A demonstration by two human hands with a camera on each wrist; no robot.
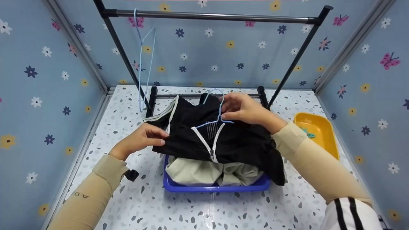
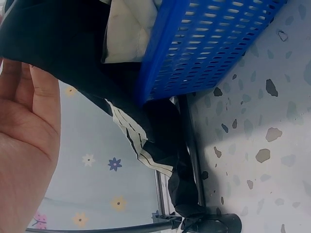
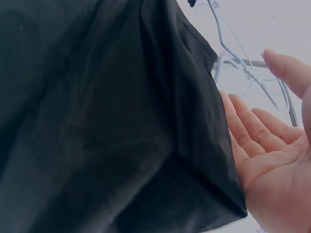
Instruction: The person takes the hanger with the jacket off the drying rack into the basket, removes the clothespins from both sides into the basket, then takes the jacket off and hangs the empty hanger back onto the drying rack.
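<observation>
A black zip-up jacket (image 1: 243,140) with a white zipper and pale striped sleeve trim lies over a blue basket (image 1: 217,189). My left hand (image 1: 145,139) pinches the jacket's left edge, thumb on top and fingers beneath the cloth; in the left wrist view the cloth covers the fingertips. A light blue hanger (image 1: 219,111) stands at the part-unzipped neckline, its hook upward and its right arm showing above the cloth. My right hand (image 1: 244,108) is beside the hanger at the collar. In the right wrist view its fingers are extended beside the black cloth, thumb apart.
Pale grey-green cloth (image 1: 195,172) fills the basket. Behind stands a black clothes rack (image 1: 207,14), with another blue hanger (image 1: 140,64) hooked at its left. A yellow tray (image 1: 319,127) with a teal clothespin (image 1: 308,134) sits at the right. Flower-patterned walls surround the speckled surface.
</observation>
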